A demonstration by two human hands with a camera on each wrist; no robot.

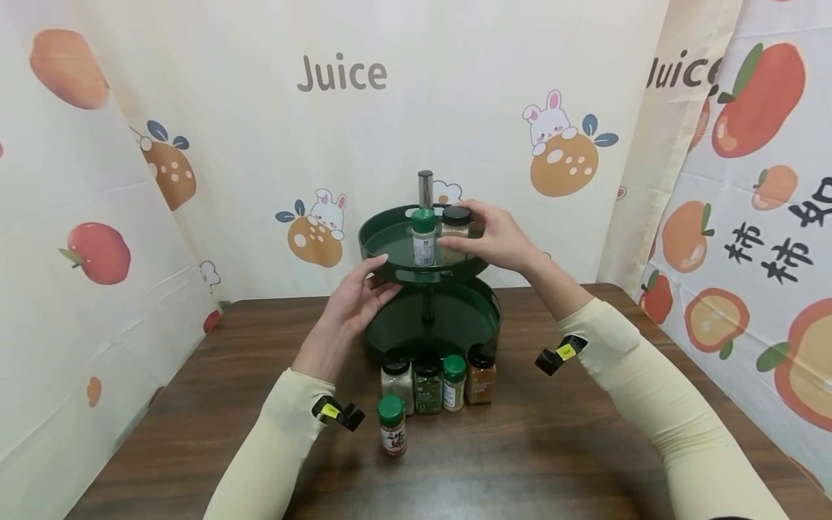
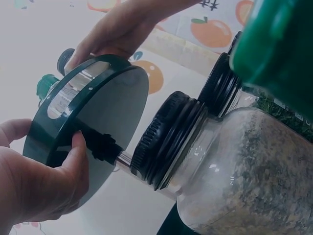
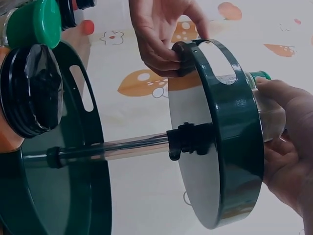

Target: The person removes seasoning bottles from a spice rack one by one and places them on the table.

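A green two-tier rotating tray stands on the table; its upper tier [image 1: 383, 249] carries a green-capped spice shaker [image 1: 424, 242] and a black-lidded spice jar [image 1: 456, 222]. My right hand [image 1: 497, 235] grips that black-lidded jar, thumb on the near side, fingers behind. With thumb and fingers, my left hand [image 1: 354, 300] holds the left front rim of the upper tier; in the left wrist view the thumb is above the rim and fingers reach beneath. The lower tier [image 1: 416, 325] sits below, around the central metal post [image 1: 425, 189].
Before the lower tier stand a pale-filled jar [image 1: 398, 386], a green herb jar [image 1: 427, 390], a green-capped shaker [image 1: 453, 386] and an orange-brown spice jar [image 1: 481, 379]. Nearer stands another green-capped bottle [image 1: 393, 430]. A printed curtain [image 1: 247, 144] hangs behind the wooden table [image 1: 552, 448].
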